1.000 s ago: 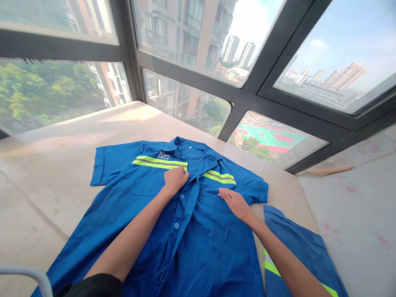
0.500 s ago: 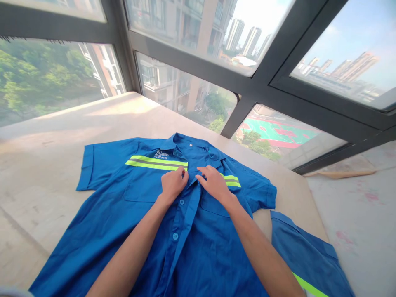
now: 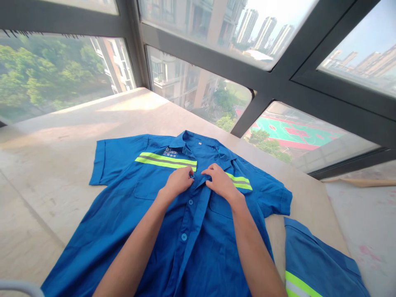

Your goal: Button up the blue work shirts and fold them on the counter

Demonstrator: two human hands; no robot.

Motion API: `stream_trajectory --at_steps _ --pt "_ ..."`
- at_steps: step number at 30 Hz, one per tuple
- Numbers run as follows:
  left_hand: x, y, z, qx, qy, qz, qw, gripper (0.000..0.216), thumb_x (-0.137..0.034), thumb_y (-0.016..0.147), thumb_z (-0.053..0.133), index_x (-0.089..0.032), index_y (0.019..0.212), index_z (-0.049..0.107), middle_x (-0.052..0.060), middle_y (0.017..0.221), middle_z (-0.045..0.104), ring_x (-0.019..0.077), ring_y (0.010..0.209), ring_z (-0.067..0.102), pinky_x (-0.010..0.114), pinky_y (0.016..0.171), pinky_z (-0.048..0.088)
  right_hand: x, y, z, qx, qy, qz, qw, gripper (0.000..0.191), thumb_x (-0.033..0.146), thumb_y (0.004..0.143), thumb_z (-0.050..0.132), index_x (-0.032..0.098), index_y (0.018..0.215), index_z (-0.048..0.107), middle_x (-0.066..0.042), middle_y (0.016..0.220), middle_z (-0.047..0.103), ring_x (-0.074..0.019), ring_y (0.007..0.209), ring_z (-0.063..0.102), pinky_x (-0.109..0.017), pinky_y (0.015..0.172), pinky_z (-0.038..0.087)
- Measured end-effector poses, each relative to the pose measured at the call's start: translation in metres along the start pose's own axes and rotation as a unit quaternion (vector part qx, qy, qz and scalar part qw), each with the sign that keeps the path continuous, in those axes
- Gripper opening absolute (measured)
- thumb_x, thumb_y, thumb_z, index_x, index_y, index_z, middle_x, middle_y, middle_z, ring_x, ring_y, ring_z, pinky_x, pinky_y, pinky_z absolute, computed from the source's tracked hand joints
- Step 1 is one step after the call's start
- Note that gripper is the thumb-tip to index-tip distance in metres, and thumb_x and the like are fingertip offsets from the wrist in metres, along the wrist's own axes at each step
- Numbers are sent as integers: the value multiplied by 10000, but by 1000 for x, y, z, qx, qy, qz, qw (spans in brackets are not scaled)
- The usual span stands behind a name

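A blue short-sleeved work shirt (image 3: 130, 214) with yellow-green reflective stripes lies flat, front up, on a pale stone window ledge (image 3: 46, 165). My left hand (image 3: 177, 183) pinches the left edge of the button placket just below the collar. My right hand (image 3: 221, 183) grips the opposite edge at the same height, fingertips almost touching the left hand's. Both forearms stretch over the shirt's lower front. Two buttons show on the placket below the hands.
A second blue garment (image 3: 318, 264) with a reflective stripe lies at the lower right. Dark-framed windows (image 3: 272, 88) rise right behind the ledge. A pale floor with pink stains (image 3: 368, 231) is at the right. A white curved rail (image 3: 21, 286) sits at the bottom left.
My right hand has moved from the shirt's right chest pocket up to the placket beside my left hand. The view has shifted a little to the left.
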State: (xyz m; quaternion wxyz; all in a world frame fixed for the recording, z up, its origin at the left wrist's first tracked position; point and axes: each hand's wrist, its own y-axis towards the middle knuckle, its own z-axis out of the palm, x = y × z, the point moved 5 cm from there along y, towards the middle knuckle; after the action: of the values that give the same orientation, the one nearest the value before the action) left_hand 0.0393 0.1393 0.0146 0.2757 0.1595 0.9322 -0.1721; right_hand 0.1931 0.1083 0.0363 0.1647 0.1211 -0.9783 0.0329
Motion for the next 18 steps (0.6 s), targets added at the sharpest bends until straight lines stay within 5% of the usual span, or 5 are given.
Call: stream_trajectory --at_steps 6,18 --pt "3 3 1 -49 -16 -12 999 54 -222 826 589 -203 817 638 63 878 718 229 837 643 285 644 392 12 16 4 -32 -39 -48 998 240 59 806 593 230 832 760 -78 1165 619 -250 1073 536 -381 893 430" --pt "18 13 9 -56 -262 11 963 119 -283 746 645 -167 754 670 15 691 682 148 573 609 254 553 462 12 29 7 28 -28 -187 982 287 27 824 544 232 894 733 -15 901 759 -186 917 644 -374 1007 328"
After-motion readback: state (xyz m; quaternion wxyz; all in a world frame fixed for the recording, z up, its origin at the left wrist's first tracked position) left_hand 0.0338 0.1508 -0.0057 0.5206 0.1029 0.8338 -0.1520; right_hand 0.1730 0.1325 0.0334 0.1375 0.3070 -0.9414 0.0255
